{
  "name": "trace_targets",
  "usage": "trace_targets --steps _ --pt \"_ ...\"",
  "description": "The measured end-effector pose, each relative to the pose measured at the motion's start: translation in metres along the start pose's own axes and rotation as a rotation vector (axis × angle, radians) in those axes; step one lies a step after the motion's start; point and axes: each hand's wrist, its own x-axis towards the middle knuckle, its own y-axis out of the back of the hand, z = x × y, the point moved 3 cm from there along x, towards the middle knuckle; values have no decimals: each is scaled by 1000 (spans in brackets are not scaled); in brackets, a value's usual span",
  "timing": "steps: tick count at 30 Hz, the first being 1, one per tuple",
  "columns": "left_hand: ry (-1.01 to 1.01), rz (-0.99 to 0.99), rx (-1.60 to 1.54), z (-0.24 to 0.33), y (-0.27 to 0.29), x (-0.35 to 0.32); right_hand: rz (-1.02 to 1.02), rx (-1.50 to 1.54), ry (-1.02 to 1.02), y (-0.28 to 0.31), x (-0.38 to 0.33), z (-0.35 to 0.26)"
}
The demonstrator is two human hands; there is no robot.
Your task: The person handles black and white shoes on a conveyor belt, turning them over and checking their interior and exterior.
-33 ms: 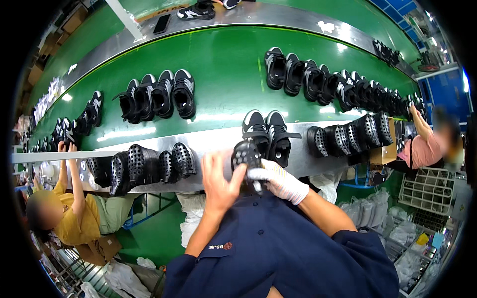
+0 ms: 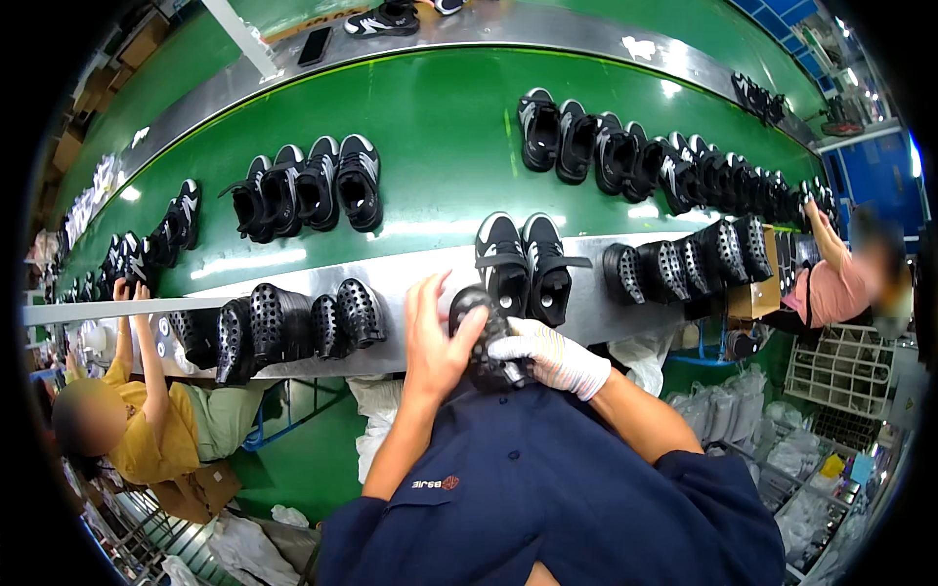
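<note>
A black, perforated plastic shoe insert (image 2: 476,301) is held in front of my chest, tilted, over the bench's near edge. My right hand (image 2: 562,357), in a white knitted glove, is closed on its lower right side. Bare, my left hand (image 2: 436,332) stands at its left with the fingers stretched out. Only the left thumb lies on the insert, so this hand is open. Just beyond, a pair of black and grey strap shoes stands side by side, the left shoe (image 2: 501,239) and the right shoe (image 2: 543,240), toes pointing away.
Several stacked perforated inserts (image 2: 266,322) stand left on the metal bench (image 2: 410,269), and more inserts (image 2: 664,273) at right. Rows of shoes (image 2: 360,186) sit on the green surface (image 2: 440,117). A phone (image 2: 315,46) lies far off. Co-workers sit left (image 2: 156,420) and right (image 2: 831,293).
The insert has tilted between my hands and come slightly lower. My left fingers have lifted and straightened a little; my right hand keeps its hold.
</note>
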Motion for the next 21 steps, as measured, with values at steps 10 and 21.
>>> trace_targets --steps 10,21 --pt "347 -109 -277 -49 -80 11 576 -1445 153 5 -50 2" --pt "-410 -104 599 -55 -109 36 657 -1344 -156 64 -50 -14"
